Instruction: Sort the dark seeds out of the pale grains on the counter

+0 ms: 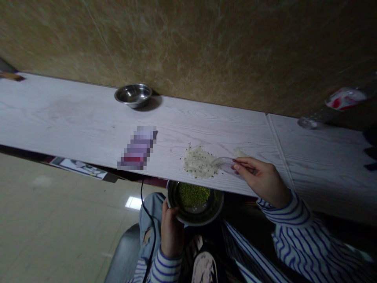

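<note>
My left hand (171,226) grips the rim of a metal bowl (219,208) just below the table's front edge. Green beans (193,194), which look like mung beans, lie in that bowl. On the table above it is a spread pile of white grains (198,161), like rice, with green beans scattered through it. My right hand (259,175) pinches a thin, clear plastic piece (225,164) with a curved edge. The plastic's far edge touches the right side of the pile; its exact kind I cannot tell.
A second metal bowl (134,95) stands near the wall on the pale wooden table (73,114). A phone-like, pixelated item (138,147) lies left of the pile. At the right is a clear plastic bottle (332,108). A dark cable (153,224) hangs beside my left arm.
</note>
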The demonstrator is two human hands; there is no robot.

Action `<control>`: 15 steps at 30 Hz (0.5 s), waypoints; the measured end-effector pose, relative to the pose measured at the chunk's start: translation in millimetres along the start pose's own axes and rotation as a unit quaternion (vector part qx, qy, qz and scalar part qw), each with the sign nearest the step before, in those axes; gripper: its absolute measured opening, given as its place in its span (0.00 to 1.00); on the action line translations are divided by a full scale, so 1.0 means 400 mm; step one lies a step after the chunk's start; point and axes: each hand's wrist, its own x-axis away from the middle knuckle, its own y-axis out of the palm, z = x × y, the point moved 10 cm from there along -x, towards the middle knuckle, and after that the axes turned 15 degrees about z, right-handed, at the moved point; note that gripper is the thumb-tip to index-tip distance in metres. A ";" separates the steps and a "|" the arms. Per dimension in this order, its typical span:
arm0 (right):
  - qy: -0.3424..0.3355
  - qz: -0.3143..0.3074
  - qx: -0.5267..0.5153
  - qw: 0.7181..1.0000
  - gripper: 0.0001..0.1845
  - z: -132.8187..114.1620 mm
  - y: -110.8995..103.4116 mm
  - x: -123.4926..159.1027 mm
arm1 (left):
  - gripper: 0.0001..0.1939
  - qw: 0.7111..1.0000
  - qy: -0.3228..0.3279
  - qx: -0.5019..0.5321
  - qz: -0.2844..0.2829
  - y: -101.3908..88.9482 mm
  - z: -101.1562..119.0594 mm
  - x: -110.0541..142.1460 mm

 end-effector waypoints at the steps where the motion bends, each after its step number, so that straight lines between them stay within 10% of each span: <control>1: 0.008 0.004 0.006 1.000 0.13 0.012 -0.017 0.003 | 0.20 1.000 -0.020 0.008 0.002 0.001 -0.009 0.002; 8: 0.077 0.046 0.036 0.995 0.16 0.090 -0.099 0.032 | 0.23 0.997 -0.068 0.035 0.018 0.011 -0.023 0.014; 15: 0.129 0.011 -0.005 0.992 0.13 0.097 -0.068 0.057 | 0.19 0.999 -0.037 0.018 -0.002 0.014 -0.026 0.014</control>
